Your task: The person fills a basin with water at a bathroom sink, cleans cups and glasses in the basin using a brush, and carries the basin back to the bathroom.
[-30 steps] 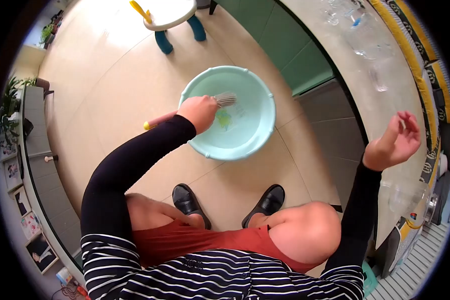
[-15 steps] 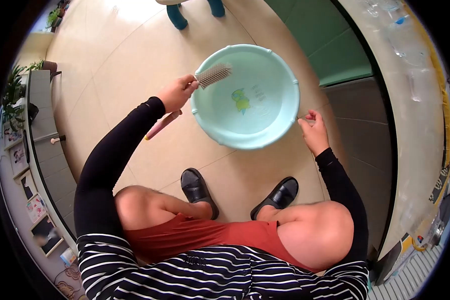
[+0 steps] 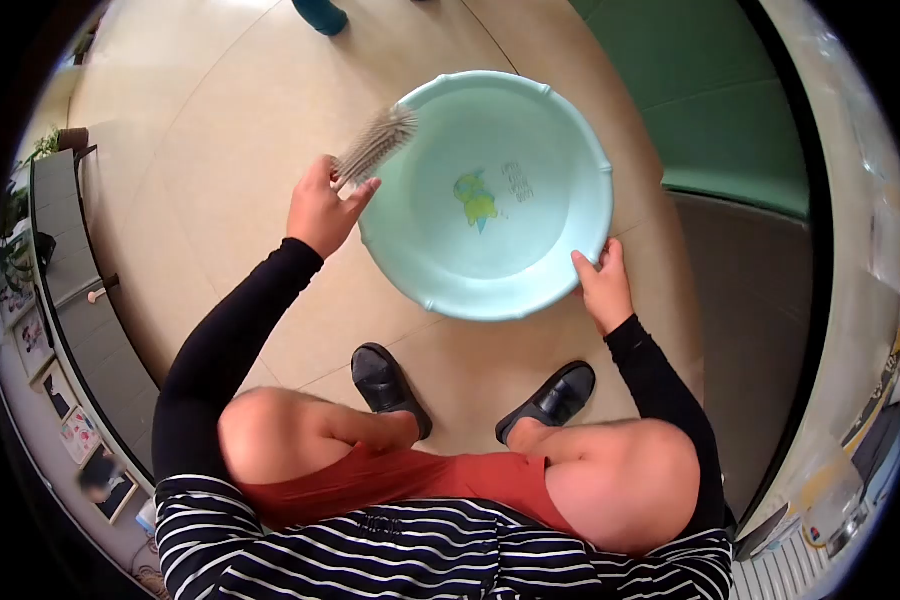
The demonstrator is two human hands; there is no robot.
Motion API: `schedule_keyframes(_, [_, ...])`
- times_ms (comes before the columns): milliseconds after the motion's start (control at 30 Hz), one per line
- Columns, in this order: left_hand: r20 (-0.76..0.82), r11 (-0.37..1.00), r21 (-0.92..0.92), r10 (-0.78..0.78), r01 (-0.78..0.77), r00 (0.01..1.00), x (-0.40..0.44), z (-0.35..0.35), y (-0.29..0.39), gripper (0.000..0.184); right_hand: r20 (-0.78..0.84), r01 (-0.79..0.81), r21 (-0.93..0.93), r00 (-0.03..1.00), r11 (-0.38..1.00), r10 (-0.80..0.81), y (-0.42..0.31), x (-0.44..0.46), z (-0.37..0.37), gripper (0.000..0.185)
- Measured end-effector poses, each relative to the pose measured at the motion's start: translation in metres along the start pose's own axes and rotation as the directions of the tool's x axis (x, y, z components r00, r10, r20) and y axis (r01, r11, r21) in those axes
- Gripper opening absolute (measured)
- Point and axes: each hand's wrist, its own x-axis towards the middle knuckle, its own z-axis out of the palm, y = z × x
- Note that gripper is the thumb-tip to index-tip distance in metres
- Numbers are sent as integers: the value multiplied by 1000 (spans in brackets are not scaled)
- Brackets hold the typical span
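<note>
A light teal basin (image 3: 560, 130) with a green and yellow cartoon print inside takes up the middle of the view. My left hand (image 3: 322, 212) is closed on a brush (image 3: 375, 148) at the basin's left side, its grey bristles angled up and right over the rim. The brush's handle is hidden from view. At the basin's lower right rim, my right hand (image 3: 604, 284) grips the edge, with the thumb on the inner side and the fingers outside.
Black slippers (image 3: 388, 380) are on the tiled floor below the basin. Green and grey cabinets (image 3: 710, 130) and a pale counter stand on the right. A teal stool leg (image 3: 321, 14) shows at the top. Grey cabinets (image 3: 65, 235) run along the left.
My right hand has come from over the counter to the basin's rim and taken hold of it. My left hand has moved the brush up and left, out of the basin. The basin appears larger.
</note>
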Motion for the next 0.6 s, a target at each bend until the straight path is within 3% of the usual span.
schedule_keyframes(33, [-54,997,-72,0,-4,999,0,3,2,40,-23,19,-24,1000,1000,-20,2,-1,2,52])
schedule_keyframes(67, [48,997,-43,-64,66,997,2,5,-1,49,-39,37,-57,998,998,-39,6,-1,2,49])
schedule_keyframes(167, [340,961,-152,-169,231,925,9,11,-8,41,-45,1,-37,999,999,-3,6,-4,4,48])
schedule_keyframes(200, [346,962,-147,-168,230,923,10,16,-14,39,-66,63,-87,995,994,-68,14,-3,2,48])
schedule_keyframes(300, [340,966,-151,-147,208,929,12,28,-24,32,-10,40,-276,999,960,-44,7,-2,-2,41])
schedule_keyframes(333, [328,971,-152,-126,184,936,13,24,-16,30,-23,93,-239,995,967,-101,9,-1,0,38])
schedule_keyframes(400, [312,978,-134,-113,162,943,11,19,-9,27,-49,50,-250,997,967,-64,7,1,1,37])
schedule_keyframes(600, [330,957,-59,-249,283,911,-30,-22,16,28,-58,11,-309,998,951,-30,-30,-24,-4,40])
